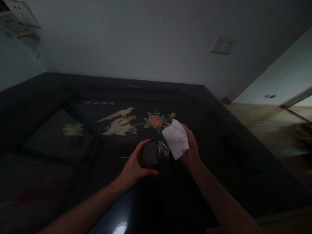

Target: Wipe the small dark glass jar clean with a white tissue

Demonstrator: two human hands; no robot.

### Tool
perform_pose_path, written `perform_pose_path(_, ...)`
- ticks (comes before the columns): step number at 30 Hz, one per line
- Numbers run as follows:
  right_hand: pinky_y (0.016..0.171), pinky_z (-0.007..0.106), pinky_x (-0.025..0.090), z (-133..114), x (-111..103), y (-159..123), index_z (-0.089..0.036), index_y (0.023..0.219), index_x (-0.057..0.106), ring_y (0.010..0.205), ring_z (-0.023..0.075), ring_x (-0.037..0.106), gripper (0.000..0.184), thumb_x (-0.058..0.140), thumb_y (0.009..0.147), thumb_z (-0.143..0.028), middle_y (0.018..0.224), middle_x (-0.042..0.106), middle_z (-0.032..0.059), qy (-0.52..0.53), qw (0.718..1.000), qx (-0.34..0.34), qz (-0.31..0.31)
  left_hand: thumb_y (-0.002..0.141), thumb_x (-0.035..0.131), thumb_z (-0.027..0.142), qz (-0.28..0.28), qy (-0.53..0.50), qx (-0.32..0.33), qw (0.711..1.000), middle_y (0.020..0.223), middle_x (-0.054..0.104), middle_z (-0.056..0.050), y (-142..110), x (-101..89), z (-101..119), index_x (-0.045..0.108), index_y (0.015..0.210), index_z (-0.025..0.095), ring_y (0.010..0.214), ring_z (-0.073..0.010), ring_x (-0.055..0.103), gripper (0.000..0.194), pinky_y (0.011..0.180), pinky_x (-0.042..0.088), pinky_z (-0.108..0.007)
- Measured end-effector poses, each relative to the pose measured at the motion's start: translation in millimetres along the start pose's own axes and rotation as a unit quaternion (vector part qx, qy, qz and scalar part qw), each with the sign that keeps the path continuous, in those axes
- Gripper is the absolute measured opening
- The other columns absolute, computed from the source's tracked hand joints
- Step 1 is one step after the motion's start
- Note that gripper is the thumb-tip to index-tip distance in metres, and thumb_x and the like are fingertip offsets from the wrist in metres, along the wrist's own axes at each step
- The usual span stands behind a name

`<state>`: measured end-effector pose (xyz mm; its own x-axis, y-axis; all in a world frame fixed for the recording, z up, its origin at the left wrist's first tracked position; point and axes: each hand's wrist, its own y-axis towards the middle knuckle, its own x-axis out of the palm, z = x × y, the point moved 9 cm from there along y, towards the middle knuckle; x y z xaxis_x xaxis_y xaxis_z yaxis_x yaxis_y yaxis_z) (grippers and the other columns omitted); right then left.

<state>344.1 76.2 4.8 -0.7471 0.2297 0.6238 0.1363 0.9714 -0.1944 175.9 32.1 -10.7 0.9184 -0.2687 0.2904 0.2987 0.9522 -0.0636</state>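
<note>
My left hand (135,167) is wrapped round a small dark glass jar (154,155) that I hold just above a black lacquered table (219,136). My right hand (191,148) grips a folded white tissue (175,139), held against the jar's right side. The table top carries an inlaid picture of a bird (118,114) and an orange flower (156,121), just beyond both hands. The room is dim, so what the jar holds is hard to make out.
A pale wall with a socket plate (222,45) rises behind the table. A wooden floor (270,125) lies to the right, past the table's edge. A white object (17,18) hangs on the wall at the upper left.
</note>
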Motion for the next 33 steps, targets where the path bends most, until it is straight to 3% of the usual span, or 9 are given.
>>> perform_pose_path(4, 0.079, 0.037, 0.052, -20, 13, -16, -0.025, 0.089, 0.062, 0.086, 0.0228, 0.067, 0.013, 0.058, 0.079, -0.031, 0.086, 0.072, 0.0008, -0.079, 0.994, -0.073, -0.008, 0.045, 0.089, 0.017, -0.02, -0.018, -0.013, 1.0, 0.125, 0.061, -0.011, 0, 6.0, 0, 0.053, 0.123, 0.024, 0.12, -0.0363, 0.054, 0.085, 0.103, 0.041, -0.048)
perform_pose_path(8, 0.083, 0.038, 0.05, -23, 34, -33, -0.027, 0.096, 0.06, 0.091, 0.0216, 0.065, 0.012, 0.055, 0.085, -0.03, 0.099, 0.069, 0.0012, -0.209, 0.965, -0.137, -0.078, 0.052, 0.087, 0.018, -0.046, -0.01, 0.009, 0.999, 0.131, 0.058, -0.011, -2, 9.9, 0, 0.054, 0.124, 0.023, 0.124, -0.0341, 0.051, 0.08, 0.108, 0.035, -0.046)
perform_pose_path(13, 0.101, 0.043, 0.041, -21, 57, -49, -0.026, 0.094, 0.067, 0.115, 0.0231, 0.054, 0.014, 0.055, 0.087, -0.022, 0.119, 0.058, 0.0058, -0.454, 0.83, -0.283, -0.156, 0.054, 0.085, 0.017, -0.01, 0.016, 0.04, 0.999, 0.131, 0.058, -0.011, -1, 0.1, 1, 0.053, 0.126, 0.024, 0.124, -0.0335, 0.05, 0.079, 0.108, 0.035, -0.048)
perform_pose_path(20, 0.104, 0.049, 0.041, -9, 53, -64, -0.027, 0.126, 0.057, 0.126, 0.0277, 0.046, 0.034, 0.046, 0.094, -0.028, 0.139, 0.04, 0.0115, -0.601, 0.692, -0.333, -0.222, 0.053, 0.086, 0.017, 0.047, 0.01, 0.028, 0.998, 0.128, 0.059, -0.01, 2, -7.0, 6, 0.054, 0.125, 0.023, 0.123, -0.0345, 0.051, 0.079, 0.107, 0.036, -0.048)
perform_pose_path(25, 0.108, 0.052, 0.037, 6, 53, -80, -0.025, 0.146, 0.031, 0.137, 0.0311, 0.033, 0.055, 0.043, 0.095, -0.041, 0.148, 0.032, 0.0146, -0.623, 0.615, -0.362, -0.321, 0.055, 0.085, 0.019, 0.049, 0.031, 0.032, 0.998, 0.128, 0.06, -0.009, 4, -9.1, 7, 0.054, 0.125, 0.024, 0.122, -0.0324, 0.052, 0.077, 0.105, 0.039, -0.044)
perform_pose_path(28, 0.11, 0.056, 0.033, 11, 53, -82, -0.021, 0.147, 0.028, 0.141, 0.036, 0.022, 0.077, 0.055, 0.084, -0.057, 0.149, 0.033, 0.0159, -0.642, 0.569, -0.39, -0.335, 0.055, 0.085, 0.021, 0.052, 0.046, 0.033, 0.997, 0.127, 0.061, -0.009, 3, -10.9, 9, 0.053, 0.125, 0.023, 0.121, -0.0318, 0.053, 0.077, 0.102, 0.042, -0.042)
perform_pose_path(31, 0.109, 0.057, 0.035, 17, 49, -81, -0.023, 0.146, 0.029, 0.143, 0.0374, 0.017, 0.082, 0.066, 0.078, -0.052, 0.149, 0.032, 0.0151, -0.668, 0.539, -0.4, -0.32, 0.054, 0.085, 0.022, 0.048, 0.037, 0.019, 0.998, 0.125, 0.062, -0.01, 3, -9.7, 7, 0.054, 0.124, 0.022, 0.117, -0.0325, 0.056, 0.076, 0.098, 0.046, -0.041)
perform_pose_path(33, 0.11, 0.057, 0.035, 17, 47, -80, -0.023, 0.146, 0.029, 0.144, 0.036, 0.016, 0.077, 0.066, 0.081, -0.041, 0.148, 0.033, 0.015, -0.676, 0.537, -0.402, -0.306, 0.054, 0.084, 0.022, 0.048, 0.029, 0.008, 0.998, 0.123, 0.062, -0.01, 3, -8.9, 6, 0.054, 0.123, 0.022, 0.114, -0.0327, 0.058, 0.076, 0.095, 0.048, -0.041)
